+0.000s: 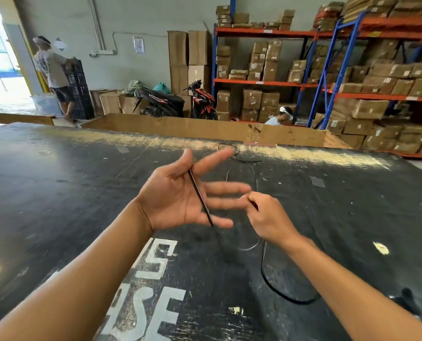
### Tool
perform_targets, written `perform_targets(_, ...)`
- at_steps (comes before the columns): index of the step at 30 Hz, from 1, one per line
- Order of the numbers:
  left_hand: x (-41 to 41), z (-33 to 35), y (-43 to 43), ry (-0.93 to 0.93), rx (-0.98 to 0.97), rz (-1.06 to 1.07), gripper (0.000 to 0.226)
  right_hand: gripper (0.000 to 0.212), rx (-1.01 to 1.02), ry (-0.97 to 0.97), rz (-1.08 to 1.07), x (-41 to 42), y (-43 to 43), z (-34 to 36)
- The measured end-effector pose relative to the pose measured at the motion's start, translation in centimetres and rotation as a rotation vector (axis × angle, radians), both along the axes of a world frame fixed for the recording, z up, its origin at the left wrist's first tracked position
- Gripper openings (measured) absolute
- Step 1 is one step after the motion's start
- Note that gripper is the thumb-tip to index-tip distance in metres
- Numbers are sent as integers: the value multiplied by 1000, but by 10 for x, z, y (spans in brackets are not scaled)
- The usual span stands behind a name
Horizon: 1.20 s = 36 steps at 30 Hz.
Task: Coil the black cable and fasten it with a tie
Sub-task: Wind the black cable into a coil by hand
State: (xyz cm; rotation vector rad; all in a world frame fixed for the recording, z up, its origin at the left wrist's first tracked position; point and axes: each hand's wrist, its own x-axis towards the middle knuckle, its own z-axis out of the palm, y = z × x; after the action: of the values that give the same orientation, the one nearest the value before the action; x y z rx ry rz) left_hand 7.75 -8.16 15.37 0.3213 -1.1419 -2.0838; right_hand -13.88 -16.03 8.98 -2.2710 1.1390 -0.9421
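A thin black cable [276, 289] lies in loose loops on the black table [57, 193], running from the far edge to the near right. One strand crosses the palm of my left hand [180, 195], held between thumb and forefinger while the other fingers are spread. Just to its right, my right hand [266, 215] pinches the cable between its fingertips. The cable's dark plug end [408, 300] rests near my right forearm. No tie is visible.
The table top is scuffed, with white painted letters [143, 299] near me and bits of paper. Cardboard walls [205, 126] stand beyond its far edge. Behind are shelves of boxes [352, 82], parked motorbikes [180, 99] and two people.
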Motion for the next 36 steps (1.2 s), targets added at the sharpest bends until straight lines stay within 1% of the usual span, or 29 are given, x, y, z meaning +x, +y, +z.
perform_targets(2, -5, -7, 9, -132, 20, -89, 65, 14, -77, 107, -15, -9, -9, 16)
perform_targets(3, -7, -10, 12, -197, 30, -105, 67, 14, -112, 158, -24, -12, -13, 24)
perform_targets(6, -13, -27, 15, -410, 78, -40, 68, 11, -241, 318, -34, -16, -21, 52)
perform_targets(8, -18, -41, 15, -498, 148, 28, 68, 11, -336, 349, -25, -12, -23, 74)
perform_targets(10, -21, -53, 13, -514, 196, 103, 67, 12, -412, 321, -32, -5, -21, 95)
perform_targets(13, -13, -55, 6, -379, 221, 238, 58, 13, -445, 240, -19, 5, -8, 109)
perform_targets(14, -7, -53, 2, -332, 221, 281, 55, 14, -410, 197, -8, 7, -1, 108)
perform_targets(16, 7, -48, -5, -250, 224, 362, 53, 17, -265, 135, 38, 8, 15, 99)
perform_targets(20, 27, -32, -17, -141, 211, 474, 49, 21, 35, 140, 174, 5, 49, 65)
perform_targets(24, 36, -21, -27, -55, 150, 509, 48, 25, 405, 93, 281, 3, 74, 20)
perform_targets(26, 37, -16, -30, -28, 111, 504, 48, 26, 508, 78, 317, 4, 80, 3)
perform_targets(30, 29, -6, -32, 1, 45, 456, 47, 26, 601, 42, 398, 8, 80, -19)
perform_targets(33, 21, -1, -29, -5, -12, 382, 48, 23, 537, 175, 425, 11, 74, -34)
perform_targets(36, 12, 3, -20, -1, -49, 232, 50, 21, 422, 308, 357, 13, 49, -41)
